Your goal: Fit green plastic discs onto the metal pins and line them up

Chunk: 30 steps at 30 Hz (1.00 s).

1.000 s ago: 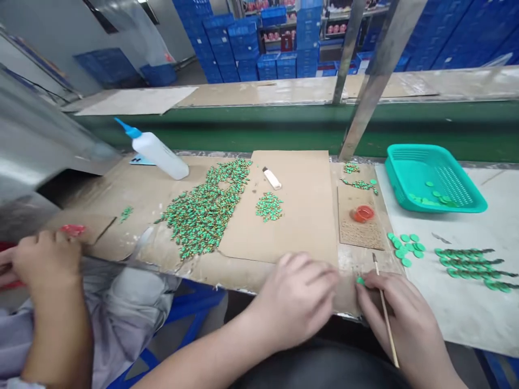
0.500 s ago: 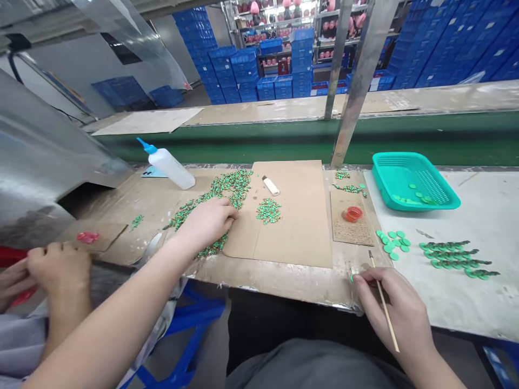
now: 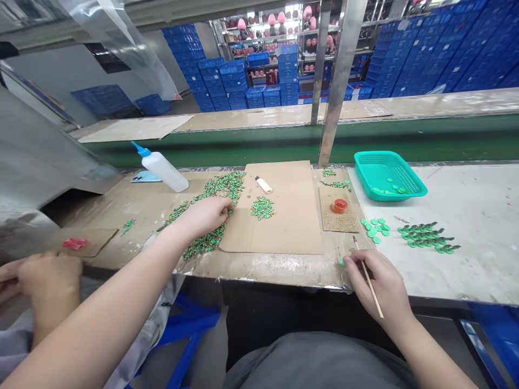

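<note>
My left hand (image 3: 211, 215) is closed in a pinch at the right edge of a spread pile of small green-and-orange pieces (image 3: 223, 185). Whatever its fingertips hold is too small or hidden to name. At the table's front edge my right hand (image 3: 383, 283) grips a thin wooden stick with a dark tip, like a fine brush (image 3: 368, 278). A green disc (image 3: 342, 262) is pinched between that hand's thumb and forefinger. Between the hands lies a cardboard sheet (image 3: 294, 216) bearing a smaller heap of green pieces (image 3: 263, 208) and a white-handled tool (image 3: 263, 185).
A small red cup (image 3: 339, 205) stands on a brown board. Loose green discs (image 3: 375, 229), rows of discs topped with dark pieces (image 3: 425, 236) and a teal basket (image 3: 365, 186) are on the right. A glue bottle (image 3: 164, 172) leans back left. A co-worker's hands (image 3: 48, 275) are far left.
The view has shifted, so the right-hand things appear further left. My left hand stays pinched at the pile's edge; my right hand keeps the brush and green disc.
</note>
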Each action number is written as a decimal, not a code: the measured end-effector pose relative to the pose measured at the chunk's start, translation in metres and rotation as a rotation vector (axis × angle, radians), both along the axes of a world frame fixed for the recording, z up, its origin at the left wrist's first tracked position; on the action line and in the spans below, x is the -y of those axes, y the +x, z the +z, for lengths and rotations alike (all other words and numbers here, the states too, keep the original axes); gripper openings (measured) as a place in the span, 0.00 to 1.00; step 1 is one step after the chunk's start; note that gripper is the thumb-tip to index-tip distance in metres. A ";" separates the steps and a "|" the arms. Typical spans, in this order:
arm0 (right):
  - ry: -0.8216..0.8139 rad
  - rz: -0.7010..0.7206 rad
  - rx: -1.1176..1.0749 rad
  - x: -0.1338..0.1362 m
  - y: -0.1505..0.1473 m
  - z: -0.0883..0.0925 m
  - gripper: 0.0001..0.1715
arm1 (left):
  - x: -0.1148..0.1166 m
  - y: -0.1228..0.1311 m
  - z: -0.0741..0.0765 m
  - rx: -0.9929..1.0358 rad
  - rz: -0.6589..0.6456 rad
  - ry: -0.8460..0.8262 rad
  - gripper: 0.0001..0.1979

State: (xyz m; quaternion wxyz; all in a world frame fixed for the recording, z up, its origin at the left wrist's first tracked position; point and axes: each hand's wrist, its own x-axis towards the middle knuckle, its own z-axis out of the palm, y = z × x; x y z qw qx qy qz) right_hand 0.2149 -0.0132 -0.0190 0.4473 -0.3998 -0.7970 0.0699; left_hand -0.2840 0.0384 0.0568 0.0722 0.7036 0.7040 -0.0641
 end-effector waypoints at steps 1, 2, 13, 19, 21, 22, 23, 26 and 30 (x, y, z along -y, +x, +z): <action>0.002 0.002 0.001 0.000 0.000 0.000 0.12 | 0.000 0.000 0.001 0.011 0.011 -0.002 0.24; 0.002 0.002 -0.002 0.001 0.001 -0.001 0.12 | 0.002 -0.001 0.002 0.021 0.023 0.001 0.24; -0.029 0.039 -0.017 0.002 0.002 -0.004 0.11 | 0.031 0.012 -0.005 0.035 0.066 0.160 0.23; -0.049 0.039 -0.052 0.003 0.002 0.000 0.10 | -0.003 0.017 -0.010 0.061 0.100 0.090 0.23; -0.055 0.032 -0.074 0.003 0.002 0.001 0.11 | -0.008 0.016 -0.007 0.077 0.116 0.054 0.24; -0.059 0.031 -0.089 0.003 0.002 0.002 0.11 | -0.009 0.016 -0.005 0.087 0.125 0.043 0.24; -0.068 0.031 -0.105 0.003 0.003 0.003 0.11 | -0.009 0.017 -0.003 0.098 0.134 0.037 0.24; -0.095 0.033 -0.151 0.004 0.004 0.006 0.11 | -0.006 0.019 0.001 0.126 0.164 0.049 0.25; -0.105 0.046 -0.165 0.004 0.005 0.008 0.11 | -0.007 0.021 0.002 0.146 0.172 0.062 0.24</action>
